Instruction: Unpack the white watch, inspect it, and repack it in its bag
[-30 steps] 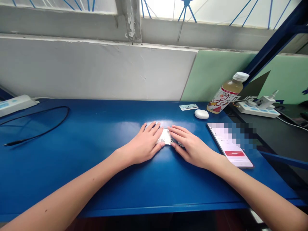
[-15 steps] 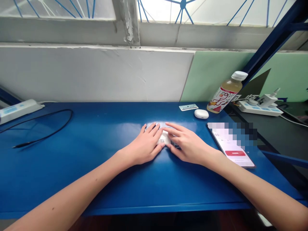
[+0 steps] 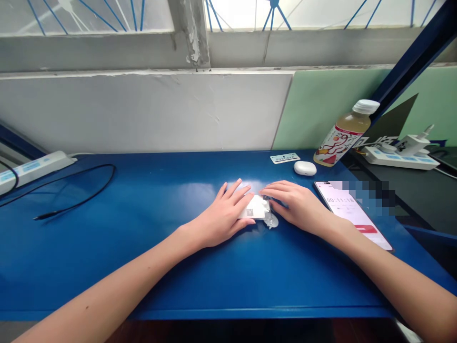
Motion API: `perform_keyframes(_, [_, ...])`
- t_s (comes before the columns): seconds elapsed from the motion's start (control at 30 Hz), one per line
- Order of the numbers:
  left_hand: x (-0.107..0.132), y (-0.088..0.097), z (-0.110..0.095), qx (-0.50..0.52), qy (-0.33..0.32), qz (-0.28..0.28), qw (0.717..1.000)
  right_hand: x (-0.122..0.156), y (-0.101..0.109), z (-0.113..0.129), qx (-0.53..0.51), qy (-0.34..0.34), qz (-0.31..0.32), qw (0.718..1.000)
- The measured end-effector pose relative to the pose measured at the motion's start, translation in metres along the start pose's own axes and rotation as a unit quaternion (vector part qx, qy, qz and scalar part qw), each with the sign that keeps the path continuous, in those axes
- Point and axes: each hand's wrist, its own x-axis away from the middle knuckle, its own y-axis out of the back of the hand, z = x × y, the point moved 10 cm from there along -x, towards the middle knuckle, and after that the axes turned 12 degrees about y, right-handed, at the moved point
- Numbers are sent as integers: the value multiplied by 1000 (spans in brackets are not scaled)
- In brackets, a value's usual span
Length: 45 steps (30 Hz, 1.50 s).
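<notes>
A small white packet with printed marks lies flat on the blue table, with a bit of clear plastic at its right end. My left hand lies flat over the packet's left part, fingers stretched out and pressing it down. My right hand rests just right of the packet, fingers extended and close together, their tips touching its right edge. Neither hand grips anything.
A phone with a lit screen lies right of my right hand. Behind it are a white earbud case, a small card and a drink bottle. Power strips and a black cable sit at the sides.
My right hand slid to the right off the packet, which now shows more between the hands. The left hand stayed pressing on it.
</notes>
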Motion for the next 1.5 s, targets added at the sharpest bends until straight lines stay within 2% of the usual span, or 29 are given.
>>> perform_keyframes(0.07, [1, 3, -1, 9, -7, -10, 1000, -1, 7, 0, -22, 8, -9, 1000])
perform_keyframes(0.17, [2, 14, 2, 50, 2, -40, 998, -1, 27, -2, -66, 6, -61, 996])
perform_keyframes(0.27, [4, 33, 9, 140, 16, -103, 985, 1, 51, -11, -109, -42, -138, 983])
perform_keyframes(0.37, [6, 48, 15, 256, 29, -157, 953, 7, 66, -22, -145, -104, -220, 959])
perform_keyframes(0.47, [4, 46, 25, 362, 79, -160, 915, 9, 63, -31, -207, -149, -252, 934])
perform_keyframes(0.57, [0, 35, 31, 432, 121, -138, 883, 9, 48, -37, -262, -187, -233, 918])
perform_keyframes(0.67, [-2, 27, 36, 468, 147, -124, 863, 10, 37, -43, -291, -215, -218, 906])
perform_keyframes(0.77, [-2, 27, 44, 473, 172, -134, 854, 12, 31, -47, -291, -227, -206, 906])
perform_keyframes(0.87, [1, 36, 52, 440, 190, -172, 860, 15, 26, -52, -286, -243, -195, 906])
perform_keyframes(0.97, [8, 51, 53, 352, 181, -239, 887, 20, 21, -56, -297, -272, -198, 894])
perform_keyframes(1.07, [14, 61, 39, 228, 126, -295, 919, 24, 15, -58, -299, -297, -197, 885])
perform_keyframes(1.13, [16, 61, 26, 168, 75, -308, 933, 26, 9, -57, -296, -306, -189, 885])
perform_keyframes(1.2, [17, 56, 18, 130, 37, -309, 941, 27, 4, -55, -277, -304, -174, 895])
perform_keyframes(1.27, [17, 51, 12, 83, 10, -299, 950, 26, 2, -54, -220, -290, -149, 919])
perform_keyframes(1.4, [11, 35, 3, -21, -29, -232, 972, 20, 8, -50, -93, -237, -94, 962])
perform_keyframes(1.5, [8, 27, 3, -29, -34, -183, 982, 14, 19, -42, -35, -170, -51, 983])
